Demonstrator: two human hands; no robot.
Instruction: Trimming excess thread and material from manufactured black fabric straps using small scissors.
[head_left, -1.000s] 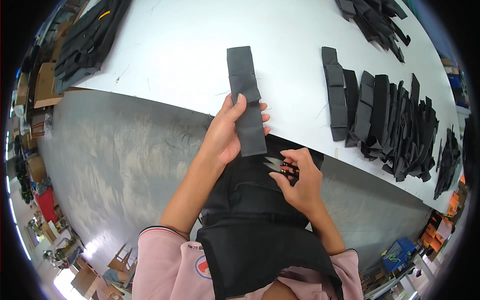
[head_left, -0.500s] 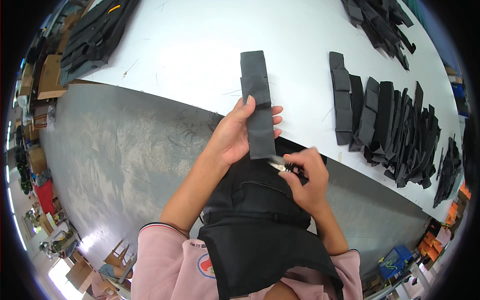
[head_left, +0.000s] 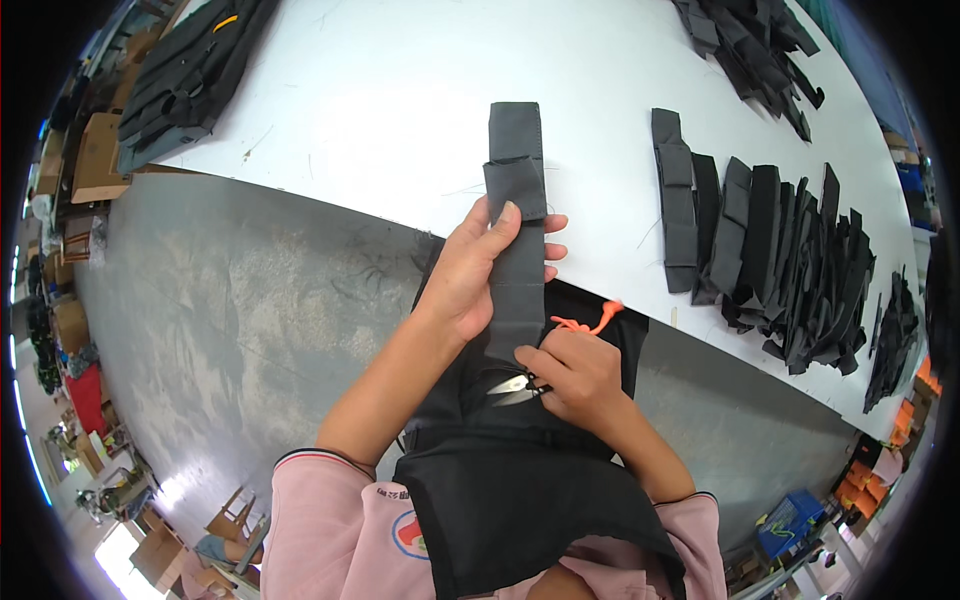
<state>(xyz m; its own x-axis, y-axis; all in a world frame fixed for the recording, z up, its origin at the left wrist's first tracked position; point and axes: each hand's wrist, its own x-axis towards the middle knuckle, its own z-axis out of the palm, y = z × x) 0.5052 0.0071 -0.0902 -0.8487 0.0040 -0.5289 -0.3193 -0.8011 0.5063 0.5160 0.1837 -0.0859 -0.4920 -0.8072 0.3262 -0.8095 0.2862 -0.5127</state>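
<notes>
Across the near edge of the white table: a dark grey fabric strip points away from the person, its upper end above the tabletop, its lower end above the black apron.
Strip's make: narrow and flat, with a folded layer across its upper half, stitching along the right edge near the top and a seam crossing lower down.
Left hand: grasping the strip near its middle, thumb pressed on the front, other fingers behind with their tips showing past the right edge.
Right hand: curled around thread snips, knuckles up, thumb and index finger close by the strip's lower end; whether they pinch the fabric I cannot tell.
Snips: silver blades pointing left over the apron, tips slightly apart, handles mostly hidden in the palm.
Orange cord: sticking out beyond the right hand, toward the table.
Row of dark strips: laid side by side on the table's right part, crowding together toward the right.
Other heaps: loose pile of dark strips at the far right, small dark bundle near the right corner.
Upper left: stacked black fabric pieces with a yellow-orange tab.
Below: grey floor.
</notes>
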